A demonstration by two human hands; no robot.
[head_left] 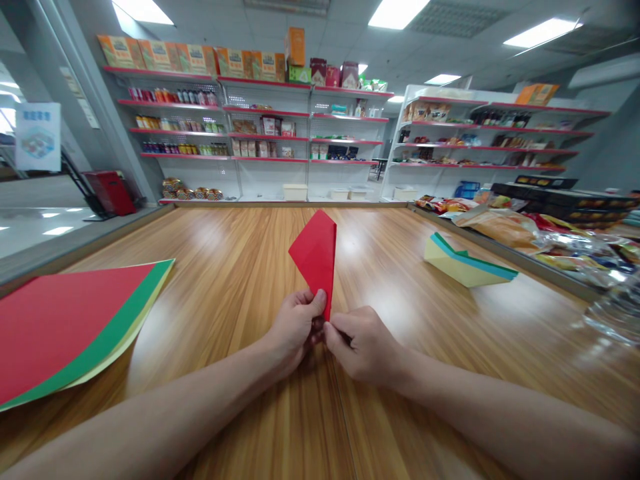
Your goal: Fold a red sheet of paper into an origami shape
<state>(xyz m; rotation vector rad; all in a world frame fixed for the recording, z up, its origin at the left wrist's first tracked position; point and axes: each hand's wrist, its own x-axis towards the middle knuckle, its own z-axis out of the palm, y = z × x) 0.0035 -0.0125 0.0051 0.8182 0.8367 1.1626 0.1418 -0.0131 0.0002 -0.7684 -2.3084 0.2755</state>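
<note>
Folded red paper [315,248]: stands upright above wooden surface [220,267], pinched between closed thumb and fingers of left hand [299,325], nipped near bottom tip by closed fingers of right hand [367,347]

My left hand [295,330] and my right hand [367,347] were both bare. My left forearm [193,403] and my right forearm [480,407] were also uncovered, smooth in outline, and narrower near the hands.

The head camera looks forward and down from close behind the hands [367,347], across the table [225,267] toward its far edge and the shelves [270,139].
</note>
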